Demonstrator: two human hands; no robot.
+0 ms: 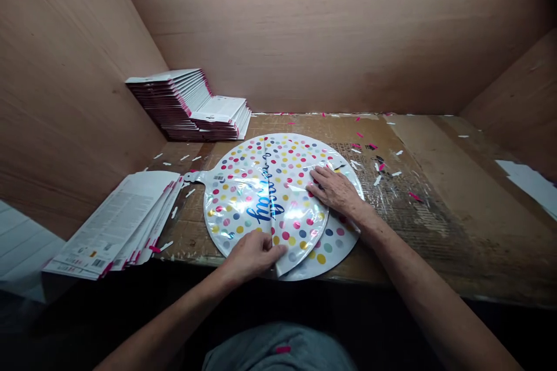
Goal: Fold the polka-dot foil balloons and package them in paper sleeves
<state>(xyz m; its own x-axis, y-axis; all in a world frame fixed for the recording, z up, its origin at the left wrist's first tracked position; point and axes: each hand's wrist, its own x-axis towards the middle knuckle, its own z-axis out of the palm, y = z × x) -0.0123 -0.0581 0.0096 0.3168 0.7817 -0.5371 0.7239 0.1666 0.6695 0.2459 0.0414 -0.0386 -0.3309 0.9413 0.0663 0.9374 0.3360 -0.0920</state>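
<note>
A flat white foil balloon [287, 185] with many-coloured dots and blue lettering lies in front of me, its tail pointing left. A raised fold runs down through its lettering, and a part of the dotted foil on the right overlaps another layer below. My left hand [256, 253] is at the near edge by this fold, fingers curled and thumb along the foil, pinching it. On the right side of the balloon, my right hand [337, 190] lies with fingers stretched out, pressing on the foil near its edge.
Folded white and pink card packets [187, 107] are stacked at the back left. More printed packets [113, 226] lean at the front left edge. White paper [528, 182] lies far right. Pink and white scraps litter the brown cardboard surface [418, 185]; wooden panels [331, 29] enclose it.
</note>
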